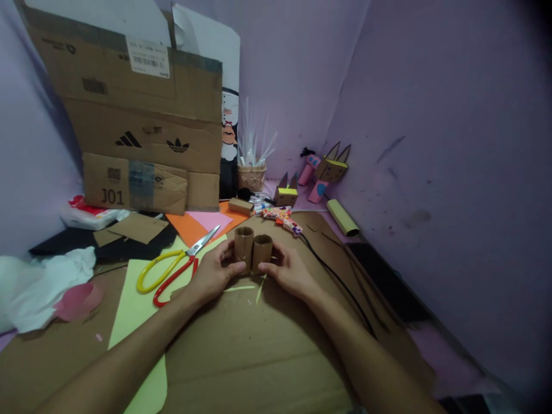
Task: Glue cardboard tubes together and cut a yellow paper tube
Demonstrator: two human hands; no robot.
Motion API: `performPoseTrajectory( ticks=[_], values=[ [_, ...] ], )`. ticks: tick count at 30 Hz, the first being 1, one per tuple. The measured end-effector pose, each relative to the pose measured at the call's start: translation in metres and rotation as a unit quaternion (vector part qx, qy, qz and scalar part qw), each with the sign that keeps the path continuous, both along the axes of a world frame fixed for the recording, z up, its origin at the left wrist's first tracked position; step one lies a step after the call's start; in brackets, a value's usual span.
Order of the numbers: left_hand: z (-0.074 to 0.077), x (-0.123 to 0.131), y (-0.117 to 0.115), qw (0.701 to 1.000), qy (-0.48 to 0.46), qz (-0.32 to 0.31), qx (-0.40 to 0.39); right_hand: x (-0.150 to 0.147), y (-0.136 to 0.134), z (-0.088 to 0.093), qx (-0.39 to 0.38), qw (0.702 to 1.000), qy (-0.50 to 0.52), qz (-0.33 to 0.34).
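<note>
Two brown cardboard tubes stand upright side by side in front of me on the cardboard sheet [259, 351]. My left hand [219, 270] is closed around the taller left cardboard tube [244, 247], thumb in front and fingers behind. With thumb and fingers, my right hand [288, 267] grips the shorter right cardboard tube [262, 252]. The tubes' open tops face up, and a narrow gap or seam runs between them. Just left of my left hand lie scissors [190, 253] with one yellow and one red handle, blades apart, over yellow paper [138, 310].
A patterned glue gun [284, 221] with a black cable lies behind my right hand. Flattened cardboard boxes [146, 115] lean at the back left. A basket [251, 177] holds glue sticks. Box-shaped cardboard heads with ears [287, 195] and a yellow roll [342, 217] sit along the right wall.
</note>
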State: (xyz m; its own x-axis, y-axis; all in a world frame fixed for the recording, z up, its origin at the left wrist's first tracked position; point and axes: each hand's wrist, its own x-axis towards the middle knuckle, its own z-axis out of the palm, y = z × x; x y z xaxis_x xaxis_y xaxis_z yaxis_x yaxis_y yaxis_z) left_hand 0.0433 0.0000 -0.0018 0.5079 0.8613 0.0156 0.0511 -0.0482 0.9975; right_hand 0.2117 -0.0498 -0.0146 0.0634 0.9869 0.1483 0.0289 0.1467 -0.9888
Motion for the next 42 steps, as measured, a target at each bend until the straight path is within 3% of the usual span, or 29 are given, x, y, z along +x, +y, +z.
performPoseTrajectory(
  ticks=[14, 23, 42],
  values=[
    [-0.0078, -0.0006, -0.0001, 0.998, 0.056, 0.008, 0.036, 0.0033, -0.0041, 0.0018, 0.002, 0.995, -0.099, -0.028],
    [-0.0025, 0.0003, -0.0022, 1.0, 0.012, 0.006, 0.01, 0.0034, -0.0006, 0.0039, -0.028, 0.997, 0.073, 0.008],
    [-0.0016, 0.0006, -0.0035, 1.0, 0.021, -0.013, 0.02, 0.0007, -0.002, 0.0049, 0.005, 1.0, 0.027, 0.015]
  ],
)
